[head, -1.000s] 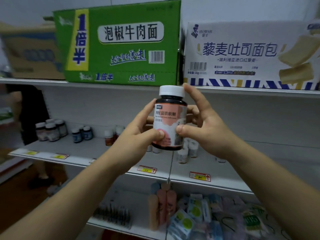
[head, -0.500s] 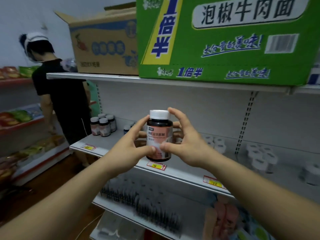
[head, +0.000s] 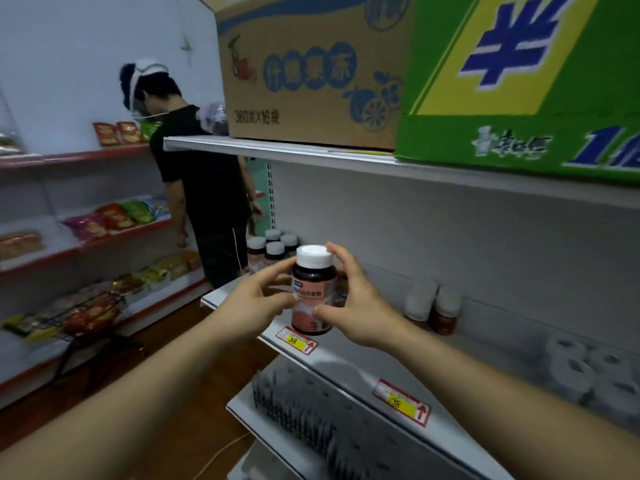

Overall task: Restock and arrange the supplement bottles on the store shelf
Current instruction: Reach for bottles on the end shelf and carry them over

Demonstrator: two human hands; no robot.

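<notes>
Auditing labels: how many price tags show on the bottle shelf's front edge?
2: one price tag just below the held bottle, the second tag farther right along the edge. Others may be hidden.

Overhead a brown carton (head: 311,81) sits beside a green carton (head: 519,140), while a person in black (head: 204,188) stands near snack packets (head: 114,216) and, seemingly, a wire basket (head: 93,313).

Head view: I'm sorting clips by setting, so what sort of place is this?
Most likely a small grocery or convenience store: the white shelf carries yellow price tags, snack packets fill red-edged racks on the left, and stock cartons sit up top.
</notes>
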